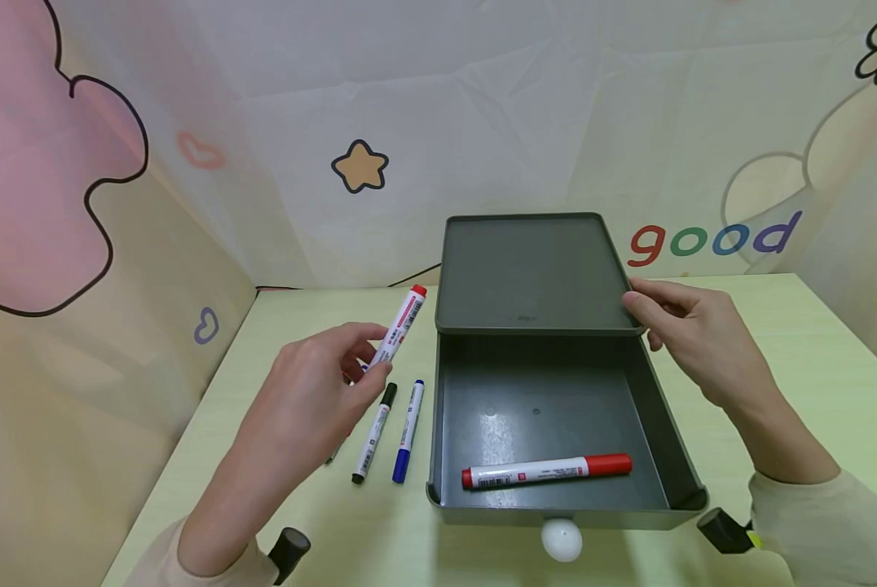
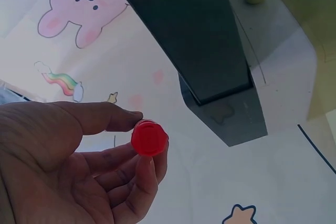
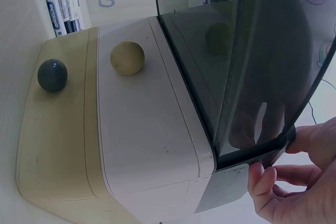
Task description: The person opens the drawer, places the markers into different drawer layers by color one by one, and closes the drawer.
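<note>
My left hand (image 1: 321,375) pinches a white marker with red ends (image 1: 402,322) between thumb and fingers, held tilted above the table; the left wrist view shows its red end (image 2: 149,138) end-on. The dark grey drawer (image 1: 534,408) is pulled out, with a white knob (image 1: 561,540) on its front. Inside it, near the front wall, lies another red marker (image 1: 548,471). With thumb and fingers my right hand (image 1: 702,342) grips the right edge of the drawer cabinet's grey top (image 1: 534,273); in the right wrist view its fingertips (image 3: 262,174) touch the cabinet corner.
Left of the drawer, a black marker (image 1: 374,436) and a blue marker (image 1: 409,432) lie on the table (image 1: 204,456), others partly hidden by my left hand. Under the grey level, the right wrist view shows a white drawer (image 3: 147,129) and a yellow drawer (image 3: 55,135), both with round knobs.
</note>
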Demonstrator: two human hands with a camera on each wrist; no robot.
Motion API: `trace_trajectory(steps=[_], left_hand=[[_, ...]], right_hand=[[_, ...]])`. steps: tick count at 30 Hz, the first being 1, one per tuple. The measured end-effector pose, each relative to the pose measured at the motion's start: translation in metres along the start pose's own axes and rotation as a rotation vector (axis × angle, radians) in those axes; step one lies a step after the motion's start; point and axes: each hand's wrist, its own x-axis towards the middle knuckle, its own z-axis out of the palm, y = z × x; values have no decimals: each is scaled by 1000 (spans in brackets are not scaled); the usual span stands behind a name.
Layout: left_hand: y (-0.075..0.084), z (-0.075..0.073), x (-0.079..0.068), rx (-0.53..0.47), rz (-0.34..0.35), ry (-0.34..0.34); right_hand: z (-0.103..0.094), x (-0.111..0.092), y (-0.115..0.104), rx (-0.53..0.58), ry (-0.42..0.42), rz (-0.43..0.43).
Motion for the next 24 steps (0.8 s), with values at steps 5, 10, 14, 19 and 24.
trace_trajectory(steps=[5, 10, 14, 19, 24], left_hand=[[9, 0, 0, 4, 59, 13], [16, 0, 1, -2, 123, 25], [21, 1, 2, -10, 149, 27], [28, 3, 3, -16, 178, 15], [35, 7, 4, -6, 213, 7]], right_hand=[[0, 0, 1, 3, 1, 1], [0, 0, 1, 10, 2, 2], [1, -1, 1, 10, 5, -5], [1, -1, 0, 6, 8, -12], [0, -1, 0, -4, 10, -11]])
